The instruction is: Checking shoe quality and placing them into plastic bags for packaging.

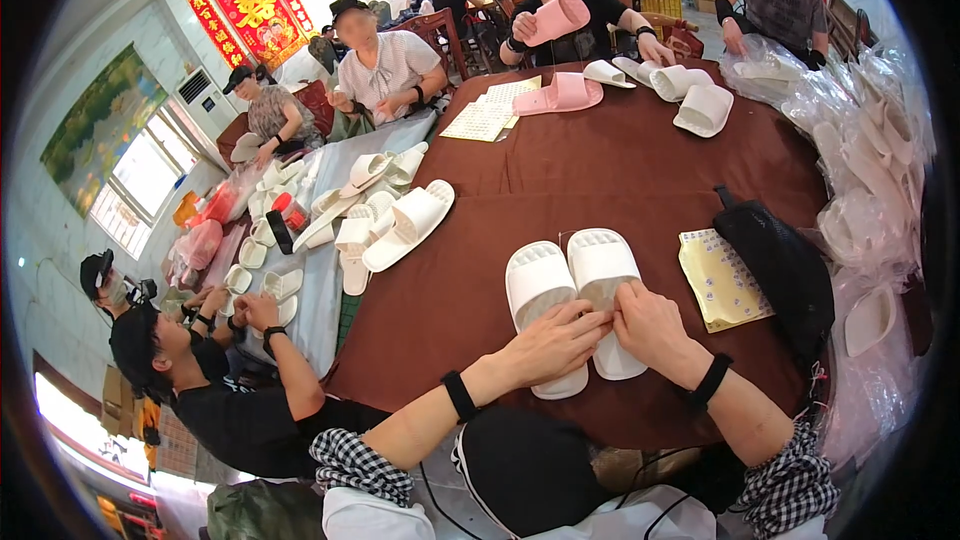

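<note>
A pair of white open-toe slippers lies side by side on the brown tablecloth in front of me, toes pointing away: a left slipper (pixel 537 278) and a right slipper (pixel 602 258). My left hand (pixel 560 342) reaches across the left slipper, its fingertips bent in toward the right slipper's strap. There it meets my right hand (pixel 650 325), whose fingers are pinched together at that strap's near edge. Whatever small thing may be between the fingertips is hidden. Right of the slippers lies a yellow sheet of small stickers (pixel 722 285), partly under a black pouch (pixel 778 265).
White slippers (pixel 408 225) are piled at the left table edge. Across the table, a person (pixel 565 25) holds a pink slipper (pixel 557 20); another pink slipper (pixel 560 93) and sticker sheets (pixel 482 118) lie nearby. Plastic-bagged slippers (pixel 865 160) crowd the right edge. A co-worker (pixel 230 370) sits close on the left.
</note>
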The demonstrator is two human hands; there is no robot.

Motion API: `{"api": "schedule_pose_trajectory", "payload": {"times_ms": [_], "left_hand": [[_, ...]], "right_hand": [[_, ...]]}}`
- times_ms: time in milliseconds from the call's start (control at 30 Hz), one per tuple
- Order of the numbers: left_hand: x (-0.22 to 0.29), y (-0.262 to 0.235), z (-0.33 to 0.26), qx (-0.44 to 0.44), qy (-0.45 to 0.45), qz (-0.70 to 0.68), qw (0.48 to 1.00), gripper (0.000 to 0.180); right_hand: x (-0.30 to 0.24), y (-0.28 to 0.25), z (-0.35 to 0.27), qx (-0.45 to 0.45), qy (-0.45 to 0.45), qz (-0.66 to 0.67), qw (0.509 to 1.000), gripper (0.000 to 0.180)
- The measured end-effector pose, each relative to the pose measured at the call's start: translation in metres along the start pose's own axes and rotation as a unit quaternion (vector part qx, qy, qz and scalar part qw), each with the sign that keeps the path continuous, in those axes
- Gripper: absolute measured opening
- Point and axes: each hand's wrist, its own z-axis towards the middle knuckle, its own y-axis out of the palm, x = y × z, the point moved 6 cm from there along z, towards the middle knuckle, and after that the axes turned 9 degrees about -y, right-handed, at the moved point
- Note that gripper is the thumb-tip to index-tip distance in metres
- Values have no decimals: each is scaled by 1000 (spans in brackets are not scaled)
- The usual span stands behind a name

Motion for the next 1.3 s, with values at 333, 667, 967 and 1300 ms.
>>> {"api": "schedule_pose_trajectory", "payload": {"times_ms": [333,667,967,1300], "left_hand": [[0,0,0,0,2,4,1000,49],[-1,1,1,-10,0,-8,1000,53],[-4,3,-3,0,-4,-16,1000,52],[-6,1,-1,-2,-7,-23,1000,50]], "right_hand": [[-3,1,0,-2,-7,-15,1000,14],[-8,-7,-7,-4,-48,-35,998,14],[-23,-22,-30,-20,-137,-29,990,33],[-31,-13,-34,-22,-137,-156,978,42]]}}
